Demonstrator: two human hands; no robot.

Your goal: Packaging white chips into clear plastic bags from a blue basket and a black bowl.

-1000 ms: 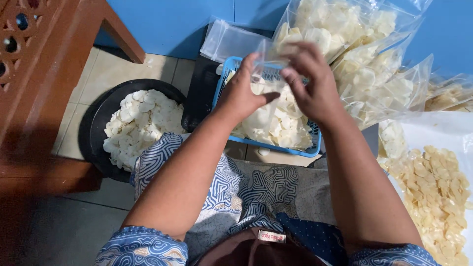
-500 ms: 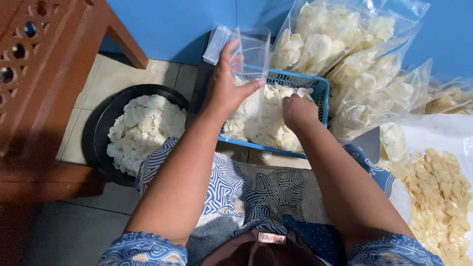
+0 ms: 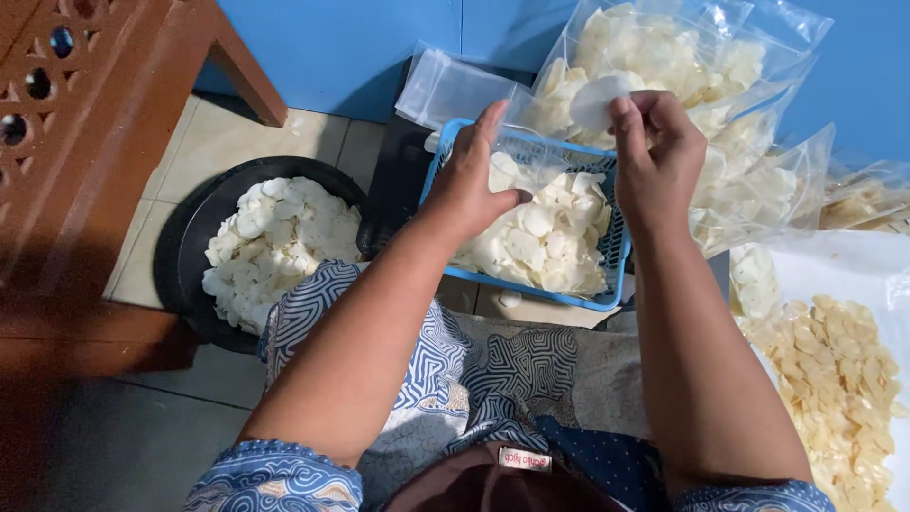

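The packing looks to be at an early stage for this bag: the left hand (image 3: 474, 185) grips a small clear plastic bag (image 3: 531, 156) at the frame's upper centre, fingers closed on its mouth above the blue plastic basket (image 3: 431, 180), and the bag seems nearly empty. The right hand (image 3: 654, 161) pinches a round white raw cracker chip (image 3: 597, 100) between closed fingertips, just beside the bag's opening. Plenty of chips remain in the basket and in the black round tray (image 3: 185, 246) at middle left. Filled clear bags of white chips (image 3: 682, 57) are piled at the upper right against the blue wall; a flat stack of empty clear bags (image 3: 445, 90) lies at upper centre; yellowish chips (image 3: 844, 379) lie on a white sheet at lower right. No labels show on the packages
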